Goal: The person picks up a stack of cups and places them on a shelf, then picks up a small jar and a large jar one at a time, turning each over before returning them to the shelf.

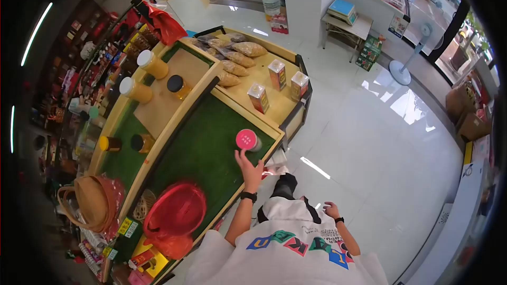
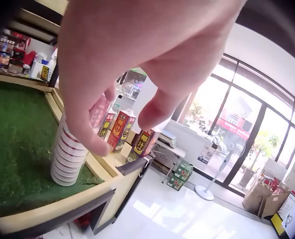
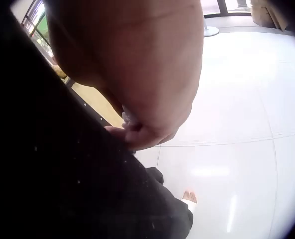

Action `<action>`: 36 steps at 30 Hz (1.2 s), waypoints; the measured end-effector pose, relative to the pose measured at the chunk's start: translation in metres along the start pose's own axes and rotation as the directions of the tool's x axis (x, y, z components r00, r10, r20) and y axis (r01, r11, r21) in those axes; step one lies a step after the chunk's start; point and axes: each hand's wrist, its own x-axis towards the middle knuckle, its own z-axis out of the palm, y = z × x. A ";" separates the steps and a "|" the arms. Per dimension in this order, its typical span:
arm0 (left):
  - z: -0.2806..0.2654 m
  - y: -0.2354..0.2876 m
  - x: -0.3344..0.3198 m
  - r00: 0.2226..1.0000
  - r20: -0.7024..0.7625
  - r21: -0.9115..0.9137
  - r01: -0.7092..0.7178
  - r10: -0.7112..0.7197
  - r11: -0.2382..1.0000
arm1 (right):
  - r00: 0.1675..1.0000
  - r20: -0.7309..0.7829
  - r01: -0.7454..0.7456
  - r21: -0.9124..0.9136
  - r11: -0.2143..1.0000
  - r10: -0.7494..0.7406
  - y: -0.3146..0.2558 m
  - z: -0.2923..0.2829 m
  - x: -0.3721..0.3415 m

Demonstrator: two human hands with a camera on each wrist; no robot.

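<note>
On the green turf of the display stand's lower shelf (image 1: 195, 137) stands a tall white cylinder with red ring lines and a pink printed top (image 1: 246, 139). The left wrist view shows the cylinder's ringed side (image 2: 67, 158), like stacked cups. My left hand (image 1: 250, 171) reaches over the shelf's front edge, fingertips right at the pink top. In its wrist view this hand (image 2: 137, 59) has thumb and fingers spread apart, the fingers overlapping the cylinder's upper part. My right hand (image 1: 331, 210) hangs beside my body, fingers loosely curled, close to dark trousers (image 3: 112, 174) in its wrist view.
Beside the turf, a wooden section holds juice cartons (image 1: 259, 98) and bagged dry goods (image 1: 237, 58). Jars (image 1: 136, 90) line the upper shelf. A red basket (image 1: 177, 211) lies near the shelf's other end. A standing fan (image 1: 406, 63) and small table (image 1: 348, 24) are farther off.
</note>
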 end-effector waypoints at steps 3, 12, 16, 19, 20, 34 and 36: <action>-0.005 0.036 0.046 0.983 -0.162 0.020 -0.086 0.088 0.996 | 0.993 0.034 0.121 -0.268 0.956 -0.116 -0.062 -0.008 0.008; 0.014 -0.008 0.111 0.998 0.067 0.268 -0.009 -0.009 0.963 | 0.991 0.120 0.085 -0.280 0.956 -0.053 -0.134 0.001 0.042; 0.019 0.009 0.116 1.000 0.004 0.302 0.026 -0.029 0.953 | 0.990 0.126 0.122 -0.489 0.864 -0.069 -0.136 0.009 0.080; 0.022 0.015 0.117 0.999 0.009 0.314 0.032 -0.037 0.949 | 0.987 0.129 0.148 -0.546 0.824 -0.092 -0.147 0.014 0.098; 0.022 0.019 0.118 0.999 0.011 0.320 0.035 -0.041 0.947 | 0.990 0.132 0.113 -0.547 0.829 -0.047 -0.156 0.015 0.107; 0.020 0.031 0.127 0.993 -0.070 0.285 0.114 -0.098 0.952 | 0.949 0.309 0.228 -0.551 0.803 -0.058 -0.348 0.078 0.197; 0.022 0.032 0.124 0.985 -0.096 0.281 0.162 -0.141 0.946 | 0.925 0.372 0.286 -0.546 0.787 -0.078 -0.375 0.080 0.180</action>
